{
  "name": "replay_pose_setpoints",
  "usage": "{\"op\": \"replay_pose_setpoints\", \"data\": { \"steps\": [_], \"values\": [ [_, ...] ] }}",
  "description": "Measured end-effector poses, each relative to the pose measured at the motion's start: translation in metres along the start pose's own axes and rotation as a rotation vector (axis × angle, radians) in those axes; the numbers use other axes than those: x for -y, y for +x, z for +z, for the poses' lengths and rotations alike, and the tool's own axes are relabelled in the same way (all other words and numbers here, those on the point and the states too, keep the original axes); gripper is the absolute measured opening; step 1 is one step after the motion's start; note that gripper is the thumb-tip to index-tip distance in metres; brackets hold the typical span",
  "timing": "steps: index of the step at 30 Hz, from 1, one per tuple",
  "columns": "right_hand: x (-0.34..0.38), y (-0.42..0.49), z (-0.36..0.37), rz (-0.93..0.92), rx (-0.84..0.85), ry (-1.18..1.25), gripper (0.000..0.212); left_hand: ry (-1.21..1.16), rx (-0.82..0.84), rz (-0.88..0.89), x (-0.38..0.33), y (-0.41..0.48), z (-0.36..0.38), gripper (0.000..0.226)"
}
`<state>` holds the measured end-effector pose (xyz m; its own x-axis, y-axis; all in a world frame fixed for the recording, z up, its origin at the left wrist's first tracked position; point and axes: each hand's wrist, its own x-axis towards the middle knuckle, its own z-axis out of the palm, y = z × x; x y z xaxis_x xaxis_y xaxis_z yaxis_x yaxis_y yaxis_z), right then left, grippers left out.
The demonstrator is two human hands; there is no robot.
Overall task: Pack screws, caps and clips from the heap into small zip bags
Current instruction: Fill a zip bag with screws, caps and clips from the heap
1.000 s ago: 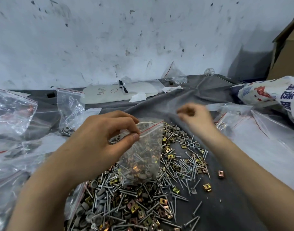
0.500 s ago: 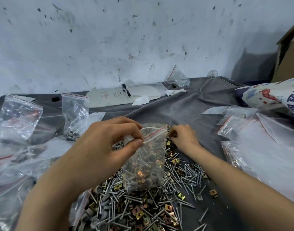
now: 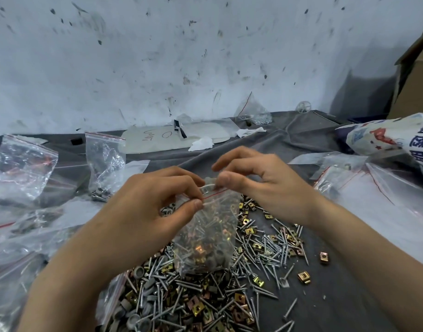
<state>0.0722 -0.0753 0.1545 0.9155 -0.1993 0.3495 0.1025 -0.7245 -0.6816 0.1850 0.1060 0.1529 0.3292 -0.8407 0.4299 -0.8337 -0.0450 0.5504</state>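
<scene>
A small clear zip bag (image 3: 209, 232) with a red line at its mouth hangs over the heap, partly filled with screws, brass clips and grey caps. My left hand (image 3: 155, 207) pinches the left side of the bag's mouth between thumb and fingers. My right hand (image 3: 260, 185) pinches the top of the same mouth from the right, thumb against forefinger. Below lies the heap (image 3: 205, 295) of silver screws, square brass clips and grey caps on a dark grey cloth (image 3: 325, 307).
Filled and empty zip bags (image 3: 23, 168) lie at the left, one standing bag (image 3: 104, 164) behind them. A stack of flat empty bags (image 3: 385, 200) is at the right, under a printed white sack (image 3: 397, 135). A cardboard box (image 3: 414, 75) stands at far right.
My right hand rose from the heap and came to the bag's mouth, where it now pinches the top. My left hand kept its hold on the bag.
</scene>
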Motion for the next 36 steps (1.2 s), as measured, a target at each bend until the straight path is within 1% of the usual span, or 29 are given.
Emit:
{"op": "replay_pose_setpoints", "data": {
  "steps": [1,2,3,4,5,8,10,13,16,20,22,25,28,30,33,36],
  "values": [
    [-0.002,-0.001,-0.002,0.009,0.020,-0.040,0.031,0.004,-0.002,-0.002,-0.001,0.000,0.000,0.025],
    [-0.004,-0.001,-0.004,0.012,0.023,-0.059,0.024,0.014,-0.003,-0.008,-0.001,0.000,-0.001,0.028],
    [-0.007,-0.003,-0.006,0.003,0.013,-0.048,0.011,0.028,-0.001,-0.018,-0.002,0.000,-0.002,0.030],
    [-0.010,-0.005,-0.008,-0.005,-0.004,-0.012,0.005,0.039,0.000,-0.027,-0.002,0.001,-0.002,0.031],
    [-0.014,-0.007,-0.008,-0.007,-0.029,0.035,0.013,0.039,-0.006,-0.039,-0.003,0.001,-0.003,0.030],
    [-0.019,-0.010,-0.008,0.005,-0.075,0.148,0.025,0.033,-0.042,-0.068,-0.001,0.001,-0.003,0.013],
    [-0.020,-0.010,-0.009,0.022,-0.080,0.182,0.033,0.021,-0.026,-0.075,-0.001,0.000,-0.004,0.020],
    [-0.021,-0.011,-0.010,0.028,-0.078,0.176,0.035,-0.024,0.022,-0.099,0.000,0.000,-0.005,0.033],
    [-0.021,-0.011,-0.009,0.026,-0.077,0.197,0.035,-0.040,0.029,-0.093,0.004,-0.001,-0.006,0.031],
    [-0.020,-0.013,-0.008,0.025,-0.083,0.196,0.032,-0.018,0.028,-0.061,0.007,-0.002,-0.006,0.039],
    [-0.019,-0.015,-0.007,0.007,-0.070,0.134,0.029,-0.019,0.031,-0.053,0.008,-0.002,-0.005,0.036],
    [-0.014,-0.013,-0.004,-0.018,-0.005,0.030,0.020,-0.052,0.050,-0.041,0.007,-0.002,-0.002,0.033],
    [-0.014,-0.011,-0.001,-0.044,-0.008,-0.064,0.013,-0.041,0.038,-0.003,0.004,0.000,0.003,0.031],
    [-0.015,-0.011,-0.002,-0.063,-0.017,-0.090,0.010,-0.032,0.011,-0.001,0.002,0.002,0.006,0.025],
    [-0.015,-0.014,-0.003,-0.067,-0.011,-0.088,0.015,0.071,0.029,-0.014,0.001,0.003,0.008,0.005],
    [-0.012,-0.016,0.001,-0.069,0.040,-0.071,0.008,0.108,0.047,0.024,0.000,0.005,0.009,0.017]
  ]
}}
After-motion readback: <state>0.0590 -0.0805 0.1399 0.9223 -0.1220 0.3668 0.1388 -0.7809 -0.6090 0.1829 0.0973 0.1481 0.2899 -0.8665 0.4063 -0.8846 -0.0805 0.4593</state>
